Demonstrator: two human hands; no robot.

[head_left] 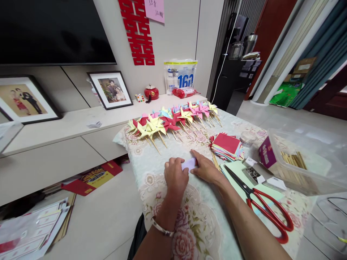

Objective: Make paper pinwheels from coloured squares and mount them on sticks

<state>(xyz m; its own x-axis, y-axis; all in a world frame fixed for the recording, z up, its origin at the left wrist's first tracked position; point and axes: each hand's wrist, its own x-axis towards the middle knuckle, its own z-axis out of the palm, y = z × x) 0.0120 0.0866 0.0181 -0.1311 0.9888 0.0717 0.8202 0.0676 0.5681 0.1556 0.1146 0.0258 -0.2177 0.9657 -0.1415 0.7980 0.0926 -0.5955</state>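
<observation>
Just below the middle of the frame, the left hand (176,176) is curled knuckles-up and closed on the left edge of a small pale paper (189,164), which lies on the flowered tablecloth (151,169). The right hand (207,168) is laid flat, its fingers pressed on the paper's right edge. The hands are held close together, with the paper between them. For a clean fold, the edges are best matched first, then the crease pressed outward against the table.

At upper centre a red double-happiness paper-cut (137,32) is fixed to the wall. The handwriting on the pink note (154,10) cannot be read. "160" is printed on a white bag (180,76).
</observation>
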